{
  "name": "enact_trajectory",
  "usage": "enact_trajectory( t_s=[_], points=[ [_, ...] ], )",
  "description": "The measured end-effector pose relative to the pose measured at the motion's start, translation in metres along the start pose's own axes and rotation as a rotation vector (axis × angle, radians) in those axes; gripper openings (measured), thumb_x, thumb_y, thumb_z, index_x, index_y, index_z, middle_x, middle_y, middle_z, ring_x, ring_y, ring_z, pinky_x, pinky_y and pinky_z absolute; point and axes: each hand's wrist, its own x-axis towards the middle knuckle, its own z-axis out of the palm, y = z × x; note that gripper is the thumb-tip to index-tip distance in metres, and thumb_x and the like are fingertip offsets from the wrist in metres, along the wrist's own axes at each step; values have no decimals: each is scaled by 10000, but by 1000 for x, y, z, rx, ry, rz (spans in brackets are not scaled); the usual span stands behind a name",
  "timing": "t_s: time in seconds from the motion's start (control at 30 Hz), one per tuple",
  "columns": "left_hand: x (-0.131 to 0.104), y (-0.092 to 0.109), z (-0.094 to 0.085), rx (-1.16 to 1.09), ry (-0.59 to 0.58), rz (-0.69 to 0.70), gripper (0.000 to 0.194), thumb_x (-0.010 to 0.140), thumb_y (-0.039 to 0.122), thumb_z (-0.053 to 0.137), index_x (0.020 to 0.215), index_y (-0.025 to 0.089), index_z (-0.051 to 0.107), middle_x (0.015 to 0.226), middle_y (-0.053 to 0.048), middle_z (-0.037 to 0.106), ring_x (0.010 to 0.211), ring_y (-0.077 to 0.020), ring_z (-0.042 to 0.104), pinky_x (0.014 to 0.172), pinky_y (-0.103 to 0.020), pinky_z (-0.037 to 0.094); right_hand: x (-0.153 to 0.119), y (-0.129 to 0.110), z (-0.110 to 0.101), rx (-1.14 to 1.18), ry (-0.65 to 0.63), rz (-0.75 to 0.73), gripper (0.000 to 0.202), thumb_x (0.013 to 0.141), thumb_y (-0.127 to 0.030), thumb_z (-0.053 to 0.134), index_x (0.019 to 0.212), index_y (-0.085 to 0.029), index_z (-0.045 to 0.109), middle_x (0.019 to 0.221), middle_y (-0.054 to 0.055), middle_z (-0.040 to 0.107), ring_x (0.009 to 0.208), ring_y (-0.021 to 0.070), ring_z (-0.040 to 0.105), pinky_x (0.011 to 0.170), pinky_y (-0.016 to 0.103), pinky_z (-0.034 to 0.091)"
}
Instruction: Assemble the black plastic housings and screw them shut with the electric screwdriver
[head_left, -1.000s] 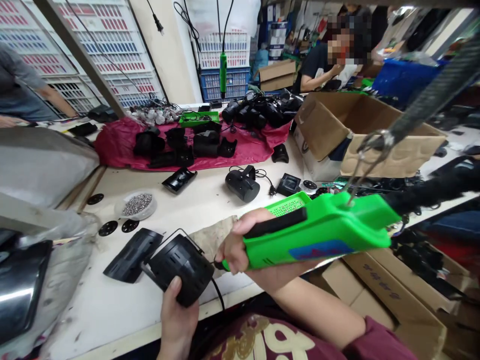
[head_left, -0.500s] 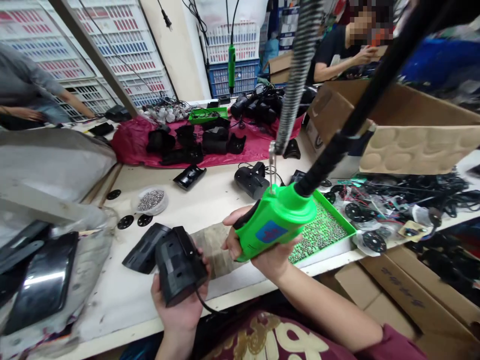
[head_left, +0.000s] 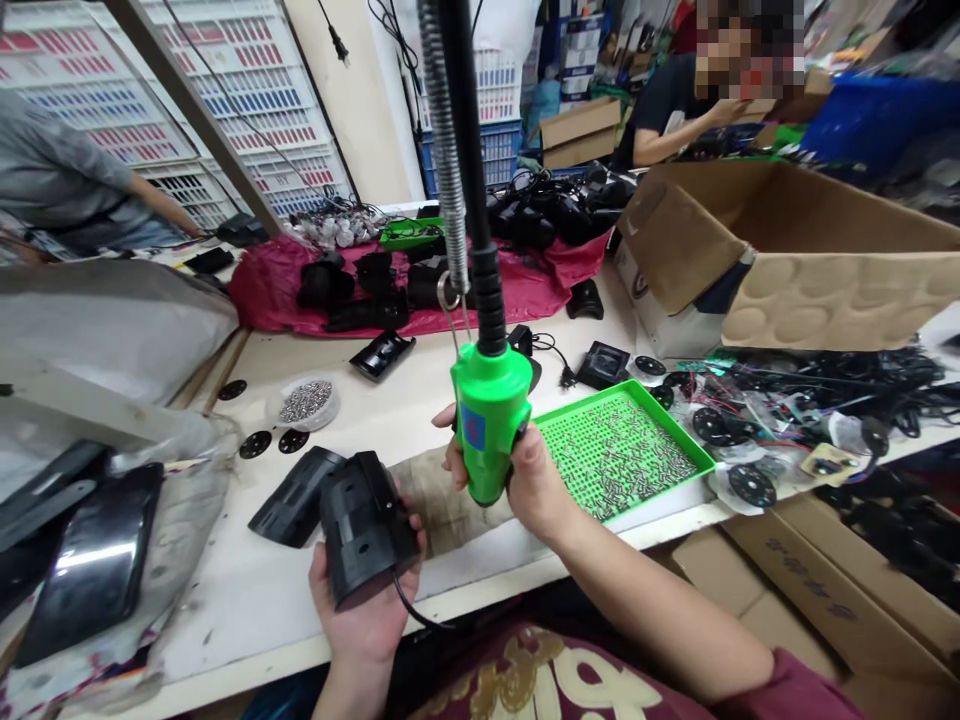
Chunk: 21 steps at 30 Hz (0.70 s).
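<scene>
Over the bench (head_left: 225, 570), right hand (head_left: 538, 488) around green tool (head_left: 495, 395)

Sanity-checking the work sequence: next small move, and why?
Probably bring the green tool over to the black housing: the right hand grips the tool, the left hand supports the housing from below, and the tool's body is apart from the housing.

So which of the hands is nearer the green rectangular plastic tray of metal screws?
Right: the right hand, holding a green plastic power tool, is just left of the tray; the left hand, holding a black plastic housing, is farther left.
</scene>
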Motion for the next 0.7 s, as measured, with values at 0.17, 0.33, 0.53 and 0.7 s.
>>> enact_trajectory(
  t_s=[0.17, 0.33, 0.53, 0.7],
  points=[
    [0, -1, 0, -3, -34, 0, 620, 669, 577, 673, 1168, 209, 683, 1098, -148, 737, 920, -294, 720, 801, -380, 583, 6, -3, 1, -37, 10, -16, 725, 789, -798, 439, 1096, -162, 602, 636, -18, 550, 542, 128, 494, 537, 278, 391],
    [2, -4, -1, -9, 4, 72, 632, 665, 560, 706, 1211, 246, 661, 1115, -129, 735, 934, -319, 714, 797, -433, 588, 5, -4, -1, -51, -21, -47, 746, 806, -800, 401, 1148, -158, 568, 653, -13, 560, 565, 134, 490, 598, 303, 427],
    [2, -12, 4, 77, 302, 230, 582, 629, 530, 723, 1148, 270, 684, 964, -73, 771, 819, -304, 722, 649, -415, 600, -1, -13, -4, -290, -11, -21, 593, 695, -493, 788, 1170, -221, 559, 857, 21, 620, 748, 177, 558, 721, 358, 479],
    [-2, -22, 14, 117, 439, 302, 664, 474, 468, 804, 1107, 296, 701, 1008, -32, 769, 769, -262, 716, 628, -349, 587, -8, -16, 11, -46, 48, -76, 418, 803, -484, 668, 1117, -233, 554, 657, -41, 549, 565, 143, 520, 650, 368, 517]
  ],
)
